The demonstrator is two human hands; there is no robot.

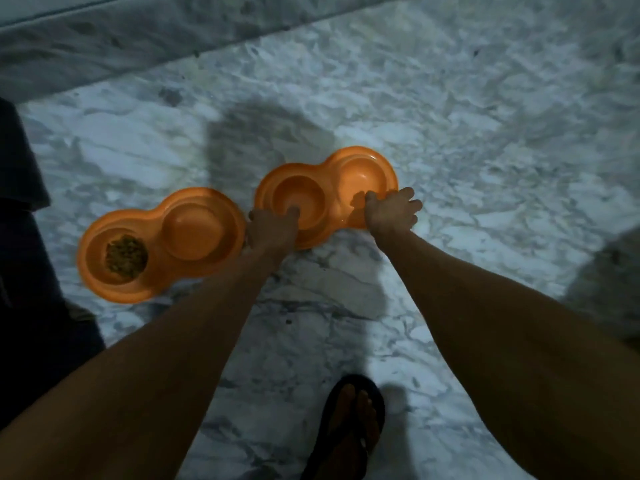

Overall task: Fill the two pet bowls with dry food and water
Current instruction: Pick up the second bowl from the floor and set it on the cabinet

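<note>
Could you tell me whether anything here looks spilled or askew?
Nothing stands out. The dry food sits inside the left feeder, none on the marble floor. The left hand and right hand hold the right feeder.

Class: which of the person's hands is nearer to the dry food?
Left. The left hand grips the orange double bowl at its end nearest the dry food, to the food's right. The right hand grips that bowl's other end, farther right.
</note>
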